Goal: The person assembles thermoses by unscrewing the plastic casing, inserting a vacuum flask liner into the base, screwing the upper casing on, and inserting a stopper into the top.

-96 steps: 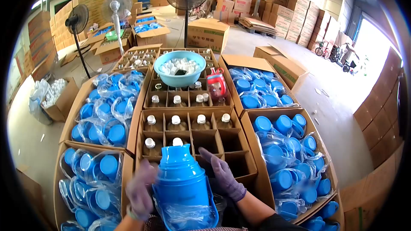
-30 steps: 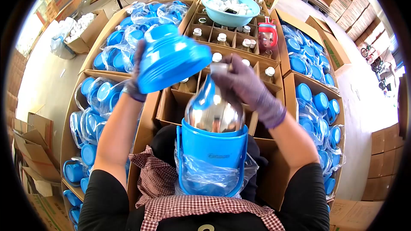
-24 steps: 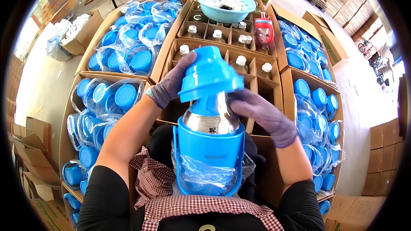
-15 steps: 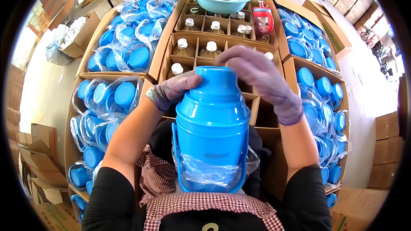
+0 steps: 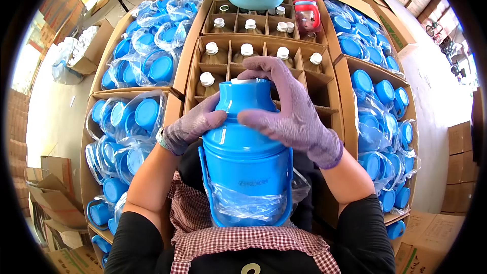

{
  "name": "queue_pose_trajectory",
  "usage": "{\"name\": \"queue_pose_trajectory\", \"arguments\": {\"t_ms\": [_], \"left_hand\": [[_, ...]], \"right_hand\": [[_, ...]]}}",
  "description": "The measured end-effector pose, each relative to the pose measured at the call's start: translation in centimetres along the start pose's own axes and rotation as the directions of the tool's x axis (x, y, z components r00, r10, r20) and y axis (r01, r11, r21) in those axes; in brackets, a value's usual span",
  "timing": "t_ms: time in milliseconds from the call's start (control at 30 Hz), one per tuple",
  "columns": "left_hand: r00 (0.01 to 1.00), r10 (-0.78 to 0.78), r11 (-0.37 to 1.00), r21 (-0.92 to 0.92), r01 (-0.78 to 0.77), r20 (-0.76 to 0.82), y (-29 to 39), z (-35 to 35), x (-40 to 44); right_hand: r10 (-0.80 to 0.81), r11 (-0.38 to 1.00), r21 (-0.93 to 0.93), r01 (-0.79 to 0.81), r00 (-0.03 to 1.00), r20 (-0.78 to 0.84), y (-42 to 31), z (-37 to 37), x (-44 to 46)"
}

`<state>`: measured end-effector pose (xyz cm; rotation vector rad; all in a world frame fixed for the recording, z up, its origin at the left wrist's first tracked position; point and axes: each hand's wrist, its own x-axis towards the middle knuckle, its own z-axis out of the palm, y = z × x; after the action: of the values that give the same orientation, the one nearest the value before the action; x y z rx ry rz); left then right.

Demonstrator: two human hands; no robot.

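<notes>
Blue vacuum flask (image 5: 246, 172) stands upright, the left hand (image 5: 193, 124) clasping its shoulder, likely to steady it, the right hand (image 5: 299, 116) arching open over its mouth.

Head view: bright, diffuse daylight. Overexposed pale grey concrete floor (image 5: 428, 116) at 3 o'clock, edge detail washed out. Small specular highlights on glossy blue plastic flask (image 5: 247, 147), centre; glare on clear crinkled plastic wrap (image 5: 248, 205), 6 o'clock. Fisheye curvature; black vignette at rim. Right purple-gloved hand (image 5: 291, 114): slight motion blur at thumb.
</notes>
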<state>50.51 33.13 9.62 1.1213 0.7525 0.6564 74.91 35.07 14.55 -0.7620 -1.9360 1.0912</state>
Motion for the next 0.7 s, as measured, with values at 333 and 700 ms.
{"name": "queue_pose_trajectory", "arguments": {"t_ms": [333,700], "left_hand": [[0.908,0.208,0.698,0.705,0.123,-0.364,3.8,5.5,-2.2],[0.992,-0.116,0.989,-0.083,0.120,0.052,-5.9,-1.2,1.4]], "right_hand": [[0.224,0.595,0.768,-0.237,0.967,0.124,3.9,1.6,-2.9],[-0.087,0.932,-0.324,0.162,0.968,0.235,-11.5,4.3,-4.6]]}}
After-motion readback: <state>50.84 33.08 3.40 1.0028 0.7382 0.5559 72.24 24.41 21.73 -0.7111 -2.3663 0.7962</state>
